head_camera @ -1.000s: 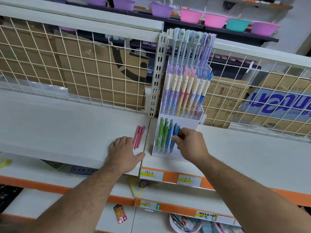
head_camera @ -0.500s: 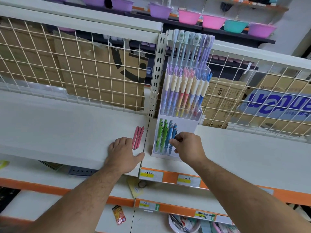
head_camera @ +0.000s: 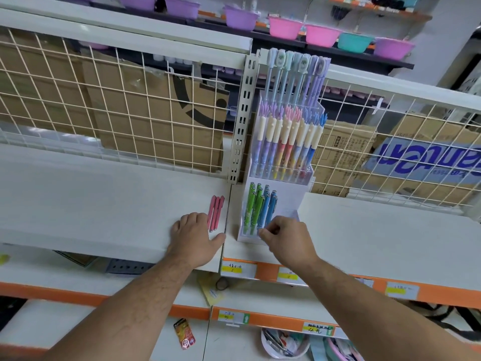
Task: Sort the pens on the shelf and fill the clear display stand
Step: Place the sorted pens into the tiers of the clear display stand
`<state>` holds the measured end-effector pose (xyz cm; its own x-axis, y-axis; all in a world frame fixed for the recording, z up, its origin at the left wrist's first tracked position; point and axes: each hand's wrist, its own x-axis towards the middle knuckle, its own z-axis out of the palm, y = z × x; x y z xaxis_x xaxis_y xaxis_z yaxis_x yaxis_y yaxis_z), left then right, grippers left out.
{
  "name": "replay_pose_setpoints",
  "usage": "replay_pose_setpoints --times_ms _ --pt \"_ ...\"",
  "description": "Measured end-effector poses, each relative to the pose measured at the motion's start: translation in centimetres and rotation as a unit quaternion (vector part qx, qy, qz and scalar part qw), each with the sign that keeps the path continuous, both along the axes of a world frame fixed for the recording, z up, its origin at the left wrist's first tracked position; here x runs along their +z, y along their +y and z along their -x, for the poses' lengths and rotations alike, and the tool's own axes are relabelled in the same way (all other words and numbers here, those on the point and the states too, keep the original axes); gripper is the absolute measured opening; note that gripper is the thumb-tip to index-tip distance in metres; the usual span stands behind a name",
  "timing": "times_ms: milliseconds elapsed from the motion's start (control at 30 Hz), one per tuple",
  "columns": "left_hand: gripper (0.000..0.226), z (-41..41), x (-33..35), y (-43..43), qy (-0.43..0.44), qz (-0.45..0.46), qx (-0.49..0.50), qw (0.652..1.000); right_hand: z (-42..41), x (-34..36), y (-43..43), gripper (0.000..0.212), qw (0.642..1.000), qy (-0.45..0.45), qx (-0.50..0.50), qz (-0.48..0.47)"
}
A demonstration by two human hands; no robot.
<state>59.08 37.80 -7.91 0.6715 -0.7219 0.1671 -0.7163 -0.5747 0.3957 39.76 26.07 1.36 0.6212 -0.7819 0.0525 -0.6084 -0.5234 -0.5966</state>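
A clear tiered display stand (head_camera: 289, 201) stands on the white shelf by the slotted upright. Its front tier holds green pens (head_camera: 251, 207) and blue pens (head_camera: 268, 208). The middle tier is packed with pastel pens (head_camera: 283, 149), and tall topper pens (head_camera: 294, 74) fill the back. Three pink pens (head_camera: 215, 213) lie side by side on the shelf left of the stand. My left hand (head_camera: 194, 238) rests flat on the shelf, its fingertips touching the pink pens' near ends. My right hand (head_camera: 287, 242) has its fingers curled at the foot of the blue pens; whether it pinches one is unclear.
A wire grid (head_camera: 130, 105) backs the shelf, with cardboard boxes (head_camera: 341, 155) behind it. Coloured plastic basins (head_camera: 283, 27) line a high shelf. Orange price rails (head_camera: 338, 282) edge the shelf fronts below, and a white basket (head_camera: 283, 342) of small items sits at the bottom.
My right hand has slid down from the upper part of the blue pens to their lower ends. The blue pens stay in the front tier. My left hand has not moved.
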Motion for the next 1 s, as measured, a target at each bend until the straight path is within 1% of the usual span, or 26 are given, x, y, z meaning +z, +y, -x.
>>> replay_pose_setpoints --times_ms 67,133,167,267,333,400,467,500,667,767,833,933,1000 --pt "0.054 -0.3 0.3 0.0 0.034 0.026 0.005 0.999 -0.6 -0.6 1.6 0.016 0.998 0.002 0.054 -0.011" --pt "0.055 -0.8 1.0 0.0 0.077 0.041 0.016 0.996 -1.8 -1.2 3.1 0.006 0.995 0.004 0.097 0.008" --pt "0.056 -1.1 1.4 0.0 0.090 0.038 0.018 0.995 -2.6 -1.3 3.7 0.008 0.994 0.007 0.109 0.020" --pt "0.051 -2.4 2.4 0.0 0.115 0.020 0.021 0.993 -5.6 -1.4 4.8 0.025 0.992 0.031 0.117 0.020" --pt "0.043 -3.4 2.8 -0.1 0.134 0.021 0.033 0.990 -7.6 -1.4 5.3 0.025 0.992 0.061 0.109 0.019" --pt "0.036 -4.5 3.0 0.0 0.139 0.019 0.045 0.989 -9.5 -1.5 5.6 0.016 0.991 0.090 0.101 0.014" --pt "0.033 -5.4 3.1 0.1 0.143 0.017 0.044 0.989 -11.1 -1.8 5.8 0.011 0.990 0.108 0.091 0.010" --pt "0.032 -5.7 3.2 0.0 0.145 0.015 0.040 0.988 -11.7 -2.0 5.9 0.012 0.990 0.112 0.082 0.009" --pt "0.026 -6.0 4.3 -1.0 0.157 0.013 0.003 0.987 -13.6 -2.8 5.5 0.022 0.994 0.110 0.026 -0.007" --pt "0.021 -5.6 4.9 -1.8 0.172 -0.003 -0.023 0.985 -14.3 -2.8 4.7 0.017 0.992 0.113 0.008 -0.046" --pt "0.022 -5.6 5.2 -2.2 0.170 -0.024 -0.022 0.985 -14.7 -2.8 4.3 0.012 0.992 0.110 -0.015 -0.063" --pt "0.019 -5.5 5.5 -2.6 0.152 -0.050 -0.012 0.987 -15.0 -3.0 4.1 0.005 0.990 0.113 -0.038 -0.070" --pt "0.018 -5.5 5.7 -2.9 0.142 -0.060 -0.008 0.988 -15.2 -3.4 4.0 0.004 0.990 0.116 -0.046 -0.068"
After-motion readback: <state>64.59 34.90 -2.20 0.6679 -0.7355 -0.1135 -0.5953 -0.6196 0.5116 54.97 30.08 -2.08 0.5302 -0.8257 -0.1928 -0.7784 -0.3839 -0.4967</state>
